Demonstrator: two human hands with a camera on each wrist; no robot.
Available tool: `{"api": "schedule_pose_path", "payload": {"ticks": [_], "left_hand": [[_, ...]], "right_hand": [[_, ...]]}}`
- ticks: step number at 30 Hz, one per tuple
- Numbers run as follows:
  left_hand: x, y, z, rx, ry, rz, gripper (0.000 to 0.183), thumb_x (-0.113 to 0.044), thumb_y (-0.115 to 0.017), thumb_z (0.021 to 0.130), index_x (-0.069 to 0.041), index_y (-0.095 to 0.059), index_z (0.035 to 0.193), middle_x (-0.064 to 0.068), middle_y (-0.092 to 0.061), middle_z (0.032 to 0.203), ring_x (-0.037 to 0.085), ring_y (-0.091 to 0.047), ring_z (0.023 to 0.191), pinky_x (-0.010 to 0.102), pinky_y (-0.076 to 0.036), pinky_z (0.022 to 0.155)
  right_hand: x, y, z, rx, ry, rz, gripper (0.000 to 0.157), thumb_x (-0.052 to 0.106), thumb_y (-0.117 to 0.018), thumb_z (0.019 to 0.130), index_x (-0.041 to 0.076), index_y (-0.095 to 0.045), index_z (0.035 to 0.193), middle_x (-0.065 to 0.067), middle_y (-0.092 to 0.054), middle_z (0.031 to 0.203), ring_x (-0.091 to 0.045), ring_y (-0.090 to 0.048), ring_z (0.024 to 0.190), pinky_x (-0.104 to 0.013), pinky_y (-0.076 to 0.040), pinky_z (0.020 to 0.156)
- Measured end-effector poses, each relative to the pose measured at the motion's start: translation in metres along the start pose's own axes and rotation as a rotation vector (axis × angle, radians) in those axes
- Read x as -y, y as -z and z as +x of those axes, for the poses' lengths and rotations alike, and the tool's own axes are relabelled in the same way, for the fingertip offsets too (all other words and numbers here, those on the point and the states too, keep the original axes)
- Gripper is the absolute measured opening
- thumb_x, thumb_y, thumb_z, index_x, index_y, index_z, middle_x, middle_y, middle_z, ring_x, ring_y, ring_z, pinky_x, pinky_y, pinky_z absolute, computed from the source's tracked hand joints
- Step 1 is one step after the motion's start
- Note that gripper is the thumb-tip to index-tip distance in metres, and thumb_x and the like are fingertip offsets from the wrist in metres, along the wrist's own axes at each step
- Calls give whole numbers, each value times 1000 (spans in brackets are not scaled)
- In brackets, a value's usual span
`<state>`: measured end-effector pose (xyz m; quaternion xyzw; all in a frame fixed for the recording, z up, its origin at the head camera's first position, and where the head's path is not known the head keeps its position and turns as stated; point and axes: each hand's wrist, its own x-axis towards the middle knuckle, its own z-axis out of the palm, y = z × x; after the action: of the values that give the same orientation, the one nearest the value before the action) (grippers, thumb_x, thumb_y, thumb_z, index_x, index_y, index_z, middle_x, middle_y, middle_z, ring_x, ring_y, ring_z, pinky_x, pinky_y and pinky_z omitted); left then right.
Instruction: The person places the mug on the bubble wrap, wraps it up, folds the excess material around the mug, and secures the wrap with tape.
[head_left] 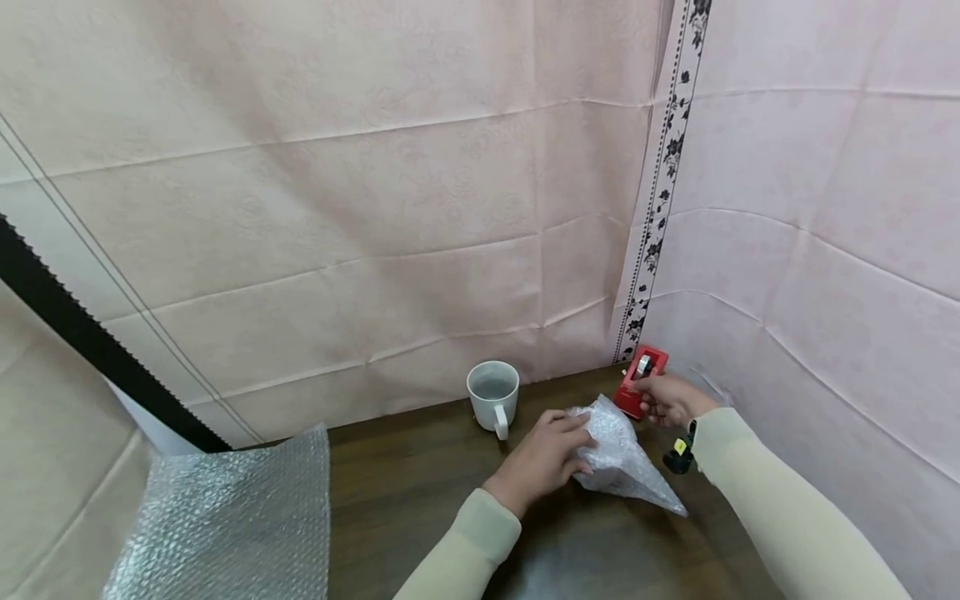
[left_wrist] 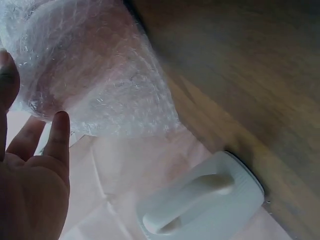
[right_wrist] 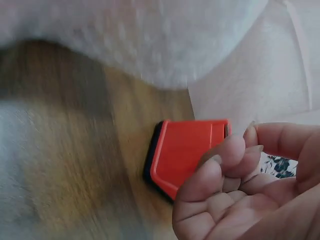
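Note:
A bundle of bubble wrap (head_left: 617, 454), pointed at one end, lies on the table in the head view. My left hand (head_left: 547, 458) holds it from the left, fingers bent over its side; the left wrist view shows the clear wrap (left_wrist: 115, 85) close to the fingertips. What it encloses is blurred. At the back right corner stands a red tape dispenser (head_left: 641, 379). My right hand (head_left: 675, 400) is up against it, fingers curled, thumb and forefinger pinching at its tape end. In the right wrist view the dispenser's red side (right_wrist: 187, 150) shows; the tape itself is hard to make out.
A white mug (head_left: 483, 404) stands left of the bundle near the back edge. A large bubble wrap sheet (head_left: 232, 517) covers the table's left side. Pale cloth (head_left: 420, 208) hangs behind and to the right of the brown wooden table (head_left: 405, 467).

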<state>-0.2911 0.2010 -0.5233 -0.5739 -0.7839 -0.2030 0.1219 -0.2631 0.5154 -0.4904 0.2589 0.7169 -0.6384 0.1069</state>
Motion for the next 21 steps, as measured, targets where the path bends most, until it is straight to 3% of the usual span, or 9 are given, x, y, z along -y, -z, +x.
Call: {"api": "schedule_pose_path", "payload": {"ticks": [10, 13, 16, 21], "left_hand": [[-6, -6, 11, -27, 28, 2, 32, -39, -86, 98, -24, -82, 126, 2, -72, 159, 29, -63, 152, 35, -55, 125], [-8, -10, 16, -20, 42, -4, 31, -39, -85, 99, -24, -82, 126, 1, -71, 160, 28, -62, 152, 37, -56, 124], [-10, -12, 20, -10, 60, -22, 32, -39, -85, 99, -24, -83, 127, 2, -69, 163, 28, -62, 151, 38, -57, 122], [-11, -13, 24, -20, 62, -22, 33, -40, -85, 98, -25, -83, 128, 2, -68, 164, 27, -62, 151, 38, -59, 120]], "right_hand": [[4, -6, -28, 129, 77, 57, 20, 26, -48, 122, 15, -56, 106, 10, -57, 74, -2, -52, 66, -20, -39, 63], [1, -4, -38, 129, 70, 42, 22, 28, -46, 123, 15, -55, 106, 9, -56, 79, -2, -51, 68, -21, -39, 64], [-2, -4, -45, 140, 67, 56, 19, 29, -44, 124, 13, -52, 116, 9, -54, 82, -2, -50, 70, -20, -38, 63], [2, -14, -61, 159, 97, 52, 16, 26, -47, 123, 13, -56, 122, 10, -54, 80, -1, -49, 68, -18, -37, 58]]}}
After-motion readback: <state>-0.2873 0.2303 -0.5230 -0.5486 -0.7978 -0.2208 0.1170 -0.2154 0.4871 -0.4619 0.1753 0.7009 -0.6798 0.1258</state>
